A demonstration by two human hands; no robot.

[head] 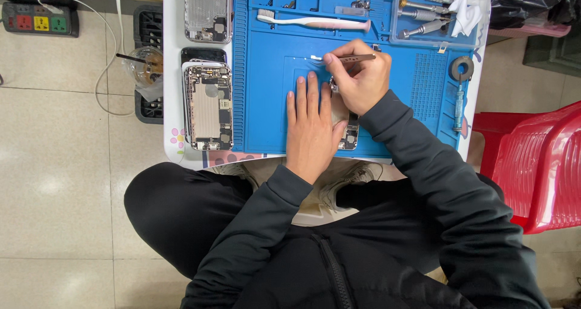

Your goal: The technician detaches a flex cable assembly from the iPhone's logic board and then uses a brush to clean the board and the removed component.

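Observation:
My left hand point(310, 127) lies flat, fingers together, on an opened phone point(349, 136) that rests on the blue work mat point(272, 91); most of the phone is hidden under both hands. My right hand point(358, 76) is closed on thin metal tweezers point(351, 58), whose tips point left over the mat near a small pale strip point(316, 57).
Two opened phone housings point(208, 106) point(207, 11) lie left of the mat on the small white table point(172, 73). A pink toothbrush point(315, 22), a clear tray of screwdriver tools point(433, 12), a tape roll point(462, 68) and a screwdriver point(459, 106) surround the mat. Red plastic chair point(538, 164) at right, drink cup point(145, 67) and power strip point(39, 19) at left.

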